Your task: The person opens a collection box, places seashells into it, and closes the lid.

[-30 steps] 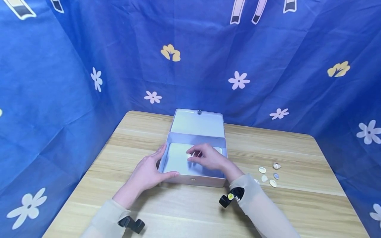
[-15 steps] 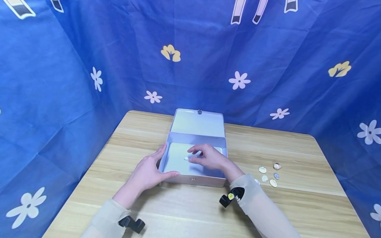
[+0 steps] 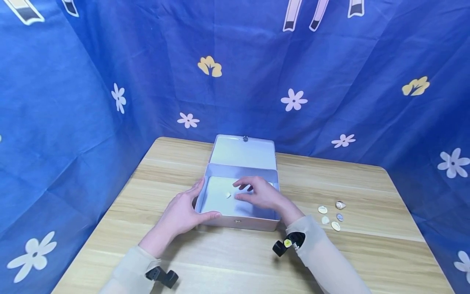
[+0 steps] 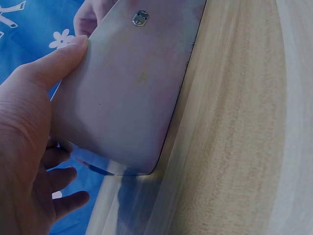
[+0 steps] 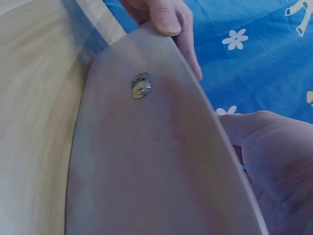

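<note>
A pale lilac metal box (image 3: pixel 253 223) stands on the table with its lid (image 3: pixel 244 152) tipped back. My left hand (image 3: pixel 183 210) holds its near left corner, thumb on the front edge and fingers along the left side. A small white seashell (image 3: pixel 228 195) lies on the box floor. Just right of it, my right hand (image 3: pixel 258 194) hovers inside the box, thumb and fingers apart with nothing between them. In the right wrist view the front wall (image 5: pixel 137 161) hides the box's inside and part of my right hand (image 5: pixel 279 147).
Right of the box, several small shells lie on the wooden table (image 3: pixel 352 261), among them a striped spiral shell (image 3: pixel 340 205), a bluish shell (image 3: pixel 339 217) and a cream shell (image 3: pixel 335 226). A metal latch (image 5: pixel 141 86) sits on the box front. Blue patterned cloth (image 3: pixel 242 94) surrounds the table.
My right hand has let go of the white shell, which now lies on the box floor, and the fingers have drawn slightly right and spread. My left hand has stayed at the corner.
</note>
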